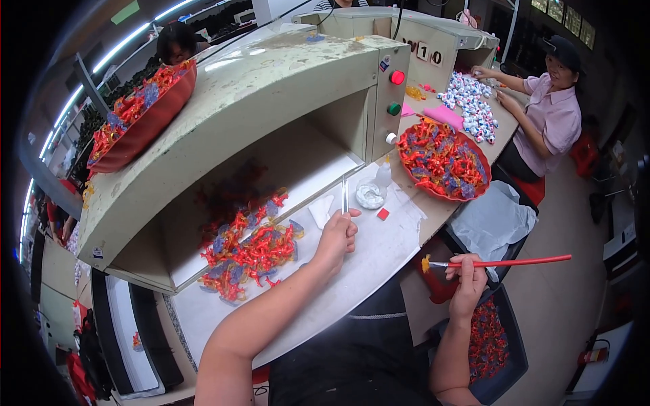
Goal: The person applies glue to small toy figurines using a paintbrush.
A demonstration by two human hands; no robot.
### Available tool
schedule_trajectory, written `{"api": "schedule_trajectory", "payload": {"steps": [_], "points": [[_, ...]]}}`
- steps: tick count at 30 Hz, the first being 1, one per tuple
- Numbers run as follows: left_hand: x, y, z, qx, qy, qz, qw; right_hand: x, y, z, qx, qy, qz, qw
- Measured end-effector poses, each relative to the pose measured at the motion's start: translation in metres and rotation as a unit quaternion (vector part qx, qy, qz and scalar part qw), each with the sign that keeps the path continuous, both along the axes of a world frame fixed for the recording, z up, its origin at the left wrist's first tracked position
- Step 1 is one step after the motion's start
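My left hand [336, 237] is closed around slim metal tweezers [345, 193] that point up, their tips away from me. In my right hand [467, 277] is a paintbrush [514, 262] with a long red handle, held level; a small amber-yellow tuft or piece, too small to make out, shows at its tip. Left of my left hand lies a heap of small red, yellow and purple plastic figures [250, 250] on white paper [318, 308]. Just right of the tweezers stands a small clear dish [370, 195] with whitish contents, beside a small translucent bottle [384, 173] and a red square [383, 214].
A cream conveyor machine [271, 88] arches over the heap. Red bowls of figures stand on top [152, 128] and at right [486, 177]. A dark bin [518, 352] of figures is below right. Across the table a person [552, 108] handles small white pieces [470, 101].
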State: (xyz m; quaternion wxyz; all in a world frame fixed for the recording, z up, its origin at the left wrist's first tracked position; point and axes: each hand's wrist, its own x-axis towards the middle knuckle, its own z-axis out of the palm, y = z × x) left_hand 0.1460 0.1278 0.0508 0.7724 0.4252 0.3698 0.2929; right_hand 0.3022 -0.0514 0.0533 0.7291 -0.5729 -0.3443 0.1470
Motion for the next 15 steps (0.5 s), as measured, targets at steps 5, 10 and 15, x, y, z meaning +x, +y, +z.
{"api": "schedule_trajectory", "payload": {"steps": [5, 10, 15], "points": [[0.005, 0.004, -0.003, -0.076, -0.024, 0.016, 0.997, 0.001, -0.001, 0.000, 0.001, 0.008, -0.003, 1.000], [0.009, 0.010, -0.015, -0.136, -0.026, 0.020, 0.990, 0.001, 0.002, 0.001, 0.007, 0.017, 0.009, 1.000], [0.029, 0.011, -0.012, -0.163, -0.010, 0.137, 0.977, -0.004, 0.018, -0.001, 0.109, 0.277, 0.084, 0.951]]}}
